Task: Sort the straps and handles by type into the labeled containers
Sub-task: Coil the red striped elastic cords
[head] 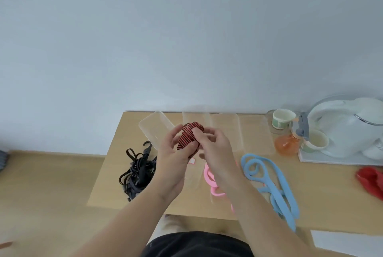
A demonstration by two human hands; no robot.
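- Left hand (173, 148) and right hand (215, 148) both grip a red-and-black striped strap (187, 137), held above the table (107, 175).
- Black straps (137, 171) lie left; a blue strap (271, 180) lies right.

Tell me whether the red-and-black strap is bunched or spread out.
Bunched: the strap sits folded in loops, gripped by the left hand and right hand.

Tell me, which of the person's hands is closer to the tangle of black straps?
The left. The left hand is just right of the black straps, holding the striped strap; the right hand grips the same strap, farther right.
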